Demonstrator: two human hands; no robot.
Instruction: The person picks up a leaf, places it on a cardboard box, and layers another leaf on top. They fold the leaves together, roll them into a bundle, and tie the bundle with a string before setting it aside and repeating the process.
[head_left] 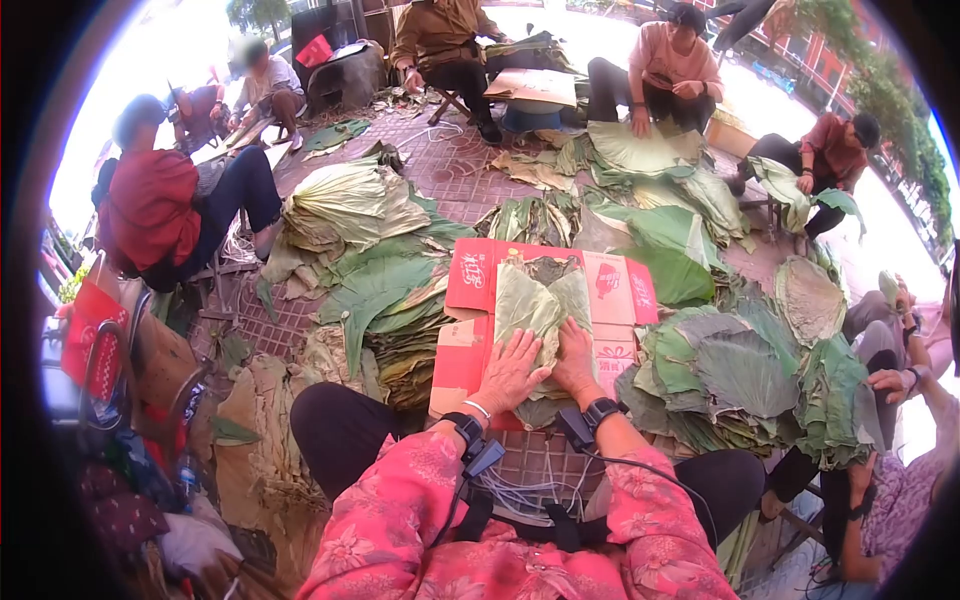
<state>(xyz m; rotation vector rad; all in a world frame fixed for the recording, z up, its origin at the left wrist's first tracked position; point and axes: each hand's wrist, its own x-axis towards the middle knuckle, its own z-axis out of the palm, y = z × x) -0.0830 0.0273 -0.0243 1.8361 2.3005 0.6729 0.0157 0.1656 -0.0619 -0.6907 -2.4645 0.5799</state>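
A folded, pale green dried lotus leaf (535, 300) lies on a flattened red cardboard box (462, 352) in front of my lap. My left hand (513, 372) rests flat on the lower left of the leaf, fingers stretched and slightly spread. On its lower right edge lies my right hand (574, 358), fingers extended upward along the leaf. Both palms face down, and neither hand grips anything visible. Darker leaf layers show at the fold's top, and part of the leaf is hidden under my hands.
Stacked green leaves (735, 365) stand close on the right, with another leaf stack (395, 290) at the left. A large leaf bundle (350, 200) sits farther back. Several people sit around on stools. White cords (530, 487) lie between my legs. A red bag (95, 320) is at far left.
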